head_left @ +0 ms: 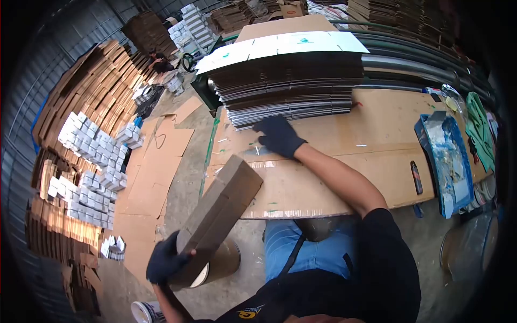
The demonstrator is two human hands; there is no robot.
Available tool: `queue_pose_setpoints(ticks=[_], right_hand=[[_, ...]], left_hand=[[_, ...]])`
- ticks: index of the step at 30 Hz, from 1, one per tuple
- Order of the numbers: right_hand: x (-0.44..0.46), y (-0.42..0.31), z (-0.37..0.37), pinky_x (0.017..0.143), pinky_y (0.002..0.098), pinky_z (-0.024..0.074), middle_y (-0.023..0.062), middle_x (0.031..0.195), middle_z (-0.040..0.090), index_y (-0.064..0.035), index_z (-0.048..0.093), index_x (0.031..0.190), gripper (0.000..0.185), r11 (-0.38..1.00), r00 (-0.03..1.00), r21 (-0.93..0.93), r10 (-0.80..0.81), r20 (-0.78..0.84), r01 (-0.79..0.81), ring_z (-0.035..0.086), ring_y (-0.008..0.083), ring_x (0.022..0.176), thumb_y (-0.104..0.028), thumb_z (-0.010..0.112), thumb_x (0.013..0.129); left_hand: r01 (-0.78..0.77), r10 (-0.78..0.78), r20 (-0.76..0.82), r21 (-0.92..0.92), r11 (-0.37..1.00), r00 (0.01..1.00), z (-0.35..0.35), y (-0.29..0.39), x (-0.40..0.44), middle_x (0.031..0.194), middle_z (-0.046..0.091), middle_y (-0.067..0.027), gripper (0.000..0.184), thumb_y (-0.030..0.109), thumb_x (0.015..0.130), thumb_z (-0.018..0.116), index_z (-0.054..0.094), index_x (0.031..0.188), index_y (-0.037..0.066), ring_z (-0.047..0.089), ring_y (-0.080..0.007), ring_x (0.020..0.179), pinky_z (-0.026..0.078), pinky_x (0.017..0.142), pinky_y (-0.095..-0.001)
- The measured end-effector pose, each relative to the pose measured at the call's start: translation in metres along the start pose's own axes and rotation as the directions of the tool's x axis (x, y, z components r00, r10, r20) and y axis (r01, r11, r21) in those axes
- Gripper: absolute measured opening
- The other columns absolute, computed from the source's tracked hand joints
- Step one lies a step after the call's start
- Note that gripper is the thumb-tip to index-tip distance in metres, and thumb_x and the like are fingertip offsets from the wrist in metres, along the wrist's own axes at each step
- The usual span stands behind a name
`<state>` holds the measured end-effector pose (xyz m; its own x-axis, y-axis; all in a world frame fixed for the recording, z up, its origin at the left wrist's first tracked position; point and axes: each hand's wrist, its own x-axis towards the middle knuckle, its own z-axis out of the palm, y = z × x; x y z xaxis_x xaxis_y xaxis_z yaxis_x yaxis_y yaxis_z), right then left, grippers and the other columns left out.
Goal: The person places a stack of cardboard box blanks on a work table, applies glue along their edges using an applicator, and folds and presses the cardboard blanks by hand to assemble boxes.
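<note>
My left hand (pixel 166 259), in a dark glove, grips the lower end of a long brown folded cardboard box (pixel 223 207). The box slants up to the right, its far end over the table's left edge. My right hand (pixel 277 135), also gloved, reaches forward over the table with fingers apart, close to the bottom of a tall stack of flat cardboard sheets (pixel 285 97). Whether its fingertips touch the stack, I cannot tell. The top sheet (pixel 280 48) shows a white face with small green prints.
Cardboard covers the worktable (pixel 334 183). To the right lie a cutter-like tool (pixel 416 177), a messy blue tray (pixel 444 161) and a green cloth (pixel 479 126). Machine rollers (pixel 414 64) run behind. White boxes (pixel 94 142) and cardboard piles stand left; a person (pixel 160 63) sits far back.
</note>
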<state>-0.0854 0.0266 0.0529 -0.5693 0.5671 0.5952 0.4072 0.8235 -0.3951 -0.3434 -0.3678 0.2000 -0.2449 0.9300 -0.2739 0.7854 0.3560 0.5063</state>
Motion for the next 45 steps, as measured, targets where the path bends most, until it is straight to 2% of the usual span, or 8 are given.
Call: queue_pose_setpoints(ticks=[9,12,18,20,21,23,34,45], right_hand=[[0.152,0.015,0.203,0.121,0.0470,0.0289,0.0157,0.145,0.057,-0.0111,0.070,0.121,0.046,0.734,0.976,-0.679,0.155,0.156,-0.008,0.049,0.0343,0.137,-0.045,0.057,0.094],[0.183,0.001,0.179,0.119,0.0457,0.0296,0.0096,0.157,0.049,-0.0170,0.056,0.144,0.066,0.117,0.576,-0.642,0.342,0.743,0.758,0.040,0.0294,0.147,-0.062,0.032,0.102],[0.203,0.003,0.179,0.111,0.0484,0.0391,0.0027,0.148,0.059,-0.0284,0.060,0.140,0.044,0.407,0.585,-0.613,0.208,0.784,0.677,0.056,0.0260,0.134,-0.044,0.045,0.102],[0.265,-0.002,0.192,0.107,0.0488,0.0437,0.0037,0.147,0.059,-0.0296,0.063,0.133,0.039,0.723,-0.129,-0.390,0.547,0.827,0.571,0.056,0.0266,0.133,-0.044,0.046,0.101],[0.248,0.005,0.196,0.107,0.0488,0.0437,0.0037,0.147,0.059,-0.0296,0.063,0.133,0.039,0.723,-0.125,-0.387,0.544,0.830,0.572,0.056,0.0266,0.133,-0.044,0.046,0.101],[0.193,0.033,0.223,0.104,0.0495,0.0455,0.0051,0.145,0.061,-0.0289,0.064,0.129,0.039,0.485,0.696,-0.706,0.242,0.676,0.516,0.054,0.0275,0.135,-0.048,0.042,0.102],[0.200,-0.002,0.135,0.111,0.0523,0.0400,0.0130,0.142,0.063,-0.0196,0.070,0.130,0.067,0.411,0.448,-0.515,0.255,0.857,0.752,0.053,0.0332,0.136,-0.064,0.028,0.103],[0.135,0.063,0.080,0.102,0.0442,0.0392,-0.0012,0.118,0.076,-0.0234,0.079,0.114,0.028,0.477,0.747,-0.687,0.092,0.659,0.548,0.068,0.0198,0.112,-0.022,0.059,0.094]], left_hand=[[0.190,-0.160,0.106,-0.420,0.887,0.981,0.023,-0.029,-0.076,0.114,0.072,-0.0139,0.065,0.032,0.085,0.079,0.056,0.137,-0.001,0.068,-0.0234,0.103,0.054,0.089,-0.0377],[0.264,-0.183,0.200,-0.544,0.796,0.963,0.025,-0.033,-0.086,0.112,0.070,-0.0122,0.069,0.042,0.090,0.078,0.052,0.139,0.000,0.067,-0.0214,0.098,0.056,0.081,-0.0377],[0.296,-0.215,0.204,-0.672,0.678,0.955,0.026,-0.046,-0.092,0.114,0.070,-0.0139,0.072,0.039,0.086,0.083,0.052,0.138,0.000,0.067,-0.0222,0.098,0.055,0.083,-0.0374],[0.289,-0.221,0.188,-0.685,0.669,0.957,0.025,-0.053,-0.098,0.114,0.070,-0.0139,0.072,0.038,0.086,0.083,0.052,0.138,0.000,0.066,-0.0223,0.099,0.055,0.084,-0.0373],[0.295,-0.241,0.173,-0.644,0.706,0.955,0.025,-0.057,-0.102,0.116,0.070,-0.0154,0.070,0.036,0.087,0.081,0.052,0.140,0.000,0.067,-0.0235,0.101,0.055,0.086,-0.0384],[0.314,-0.284,0.142,-0.556,0.770,0.948,0.025,-0.067,-0.114,0.120,0.070,-0.0185,0.065,0.031,0.090,0.077,0.051,0.142,0.002,0.067,-0.0259,0.107,0.055,0.089,-0.0407],[0.507,-0.499,0.103,-0.260,0.822,0.861,0.013,-0.015,-0.141,0.122,0.070,-0.0183,0.063,0.030,0.092,0.072,0.052,0.144,0.002,0.068,-0.0302,0.111,0.054,0.093,-0.0421],[0.396,-0.409,0.082,-0.479,0.784,0.909,0.021,-0.044,-0.151,0.125,0.069,-0.0183,0.071,0.036,0.091,0.075,0.049,0.148,0.003,0.066,-0.0288,0.113,0.052,0.097,-0.0407]])
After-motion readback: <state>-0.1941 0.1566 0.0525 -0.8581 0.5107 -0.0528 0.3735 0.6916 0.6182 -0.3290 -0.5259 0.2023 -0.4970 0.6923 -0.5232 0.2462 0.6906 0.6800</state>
